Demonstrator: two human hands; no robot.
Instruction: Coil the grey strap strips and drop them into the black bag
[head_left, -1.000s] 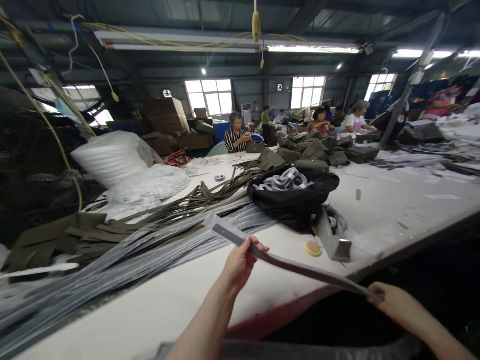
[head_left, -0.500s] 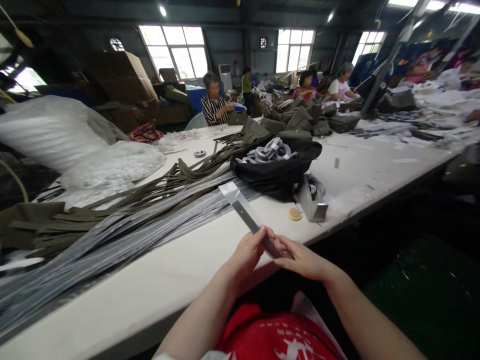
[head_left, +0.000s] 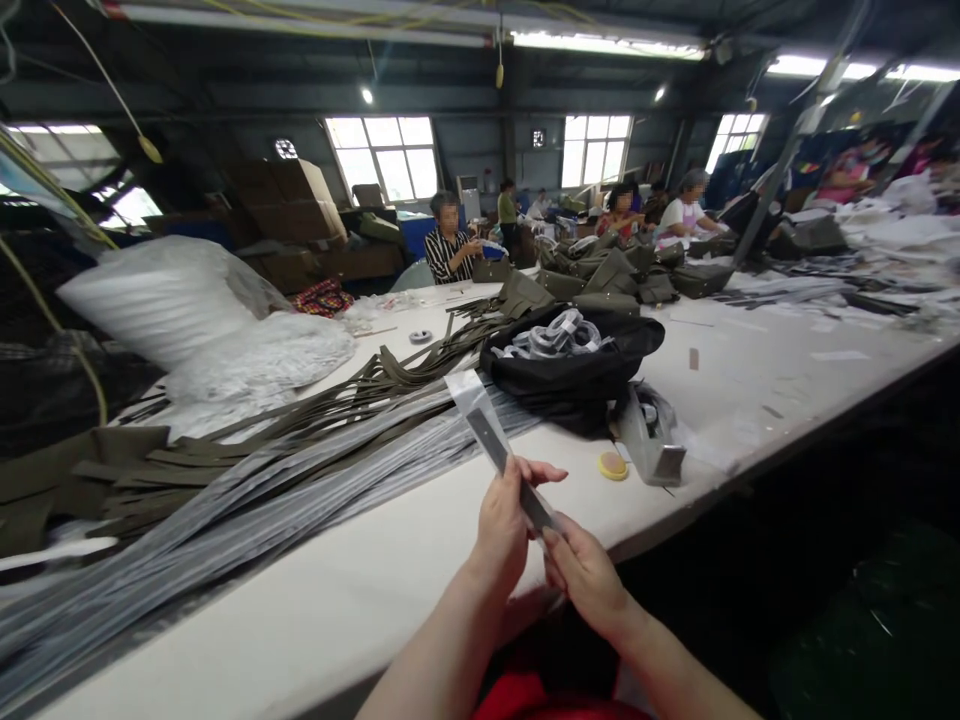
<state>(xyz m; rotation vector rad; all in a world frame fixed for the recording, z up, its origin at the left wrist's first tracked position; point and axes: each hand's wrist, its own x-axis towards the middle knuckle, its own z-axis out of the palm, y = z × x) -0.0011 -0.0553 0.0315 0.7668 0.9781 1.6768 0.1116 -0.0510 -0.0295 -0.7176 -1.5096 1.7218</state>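
A dark flat strip in a clear plastic sleeve [head_left: 487, 437] slants over the near edge of the white table, its empty sleeve end pointing up and left. My left hand [head_left: 504, 515] grips the middle of it, thumb on top and one finger stretched out to the right. At the lower end my right hand [head_left: 589, 572] pinches the strip between thumb and fingers. Beyond the hands sits a black bag [head_left: 570, 385] holding coiled grey-white bands [head_left: 555, 335]. Right of it are a grey tape dispenser [head_left: 651, 440] and a yellow-rimmed round disc [head_left: 613, 466].
Long plastic-wrapped strips [head_left: 247, 500] and olive strips [head_left: 375, 385] lie across the left of the white table [head_left: 360, 580]. A large white plastic bundle [head_left: 187, 300] is at the back left. Olive pieces [head_left: 600, 275] are heaped at the back, near a person in stripes [head_left: 448, 245].
The view has tilted upward, so the scene sits lower. My left index finger now reaches out to the right, and my right hand has turned, its thumb now on the strip's lower end.
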